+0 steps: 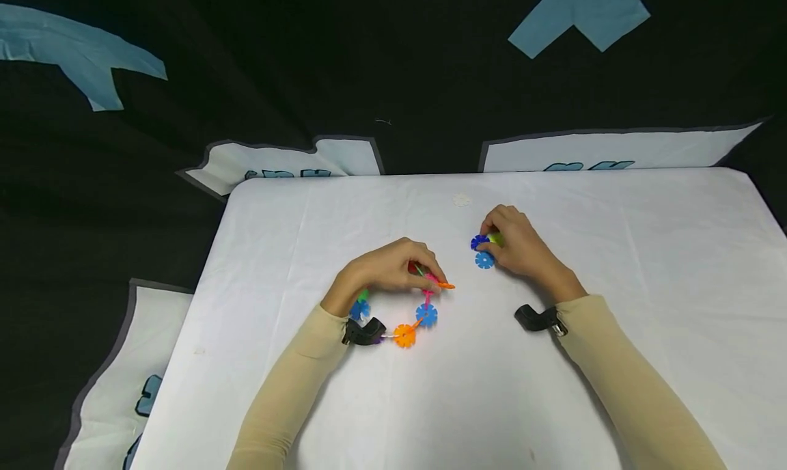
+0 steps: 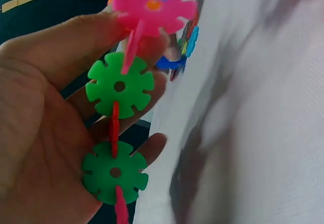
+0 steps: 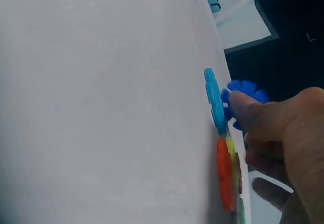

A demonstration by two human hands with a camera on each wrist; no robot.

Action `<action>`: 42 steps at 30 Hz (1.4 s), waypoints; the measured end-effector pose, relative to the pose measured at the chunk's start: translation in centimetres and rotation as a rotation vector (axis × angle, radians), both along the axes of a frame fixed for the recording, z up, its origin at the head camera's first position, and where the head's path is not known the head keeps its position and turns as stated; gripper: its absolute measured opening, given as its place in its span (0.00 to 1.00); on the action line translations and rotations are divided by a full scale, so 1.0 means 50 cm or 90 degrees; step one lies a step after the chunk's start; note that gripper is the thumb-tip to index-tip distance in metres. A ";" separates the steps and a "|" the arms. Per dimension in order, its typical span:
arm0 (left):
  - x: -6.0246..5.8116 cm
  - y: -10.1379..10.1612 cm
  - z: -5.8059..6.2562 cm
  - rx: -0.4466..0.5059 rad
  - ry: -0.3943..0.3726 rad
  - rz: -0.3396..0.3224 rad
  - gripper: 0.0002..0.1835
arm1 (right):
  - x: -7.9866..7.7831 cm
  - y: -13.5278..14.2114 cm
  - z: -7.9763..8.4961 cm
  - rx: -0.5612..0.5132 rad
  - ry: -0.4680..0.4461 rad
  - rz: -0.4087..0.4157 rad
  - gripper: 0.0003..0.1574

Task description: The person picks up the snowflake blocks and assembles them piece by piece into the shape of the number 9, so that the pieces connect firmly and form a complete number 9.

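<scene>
My left hand pinches a pink notched plastic disc, part of a chain of interlocked discs. In the left wrist view, a green disc, a red disc and another green disc hang below it across the palm. On the table the chain curves round through a blue disc and an orange disc. To the right, my right hand pinches a dark blue disc between thumb and fingers. Near it are a light blue disc, a yellow-green disc and an orange disc.
A white-covered table bears everything. A whitish disc lies near its far edge. Dark cloth with pale lettering patches hangs behind and at the left. Black devices sit on both wrists.
</scene>
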State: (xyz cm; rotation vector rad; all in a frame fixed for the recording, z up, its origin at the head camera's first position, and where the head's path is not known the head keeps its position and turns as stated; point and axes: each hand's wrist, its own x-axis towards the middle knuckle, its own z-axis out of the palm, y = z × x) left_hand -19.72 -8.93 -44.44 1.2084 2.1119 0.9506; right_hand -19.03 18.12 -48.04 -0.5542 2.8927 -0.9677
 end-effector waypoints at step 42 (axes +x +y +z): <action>0.009 0.023 -0.010 0.127 0.139 0.049 0.02 | 0.158 -0.054 -0.005 -0.540 -0.197 0.039 0.19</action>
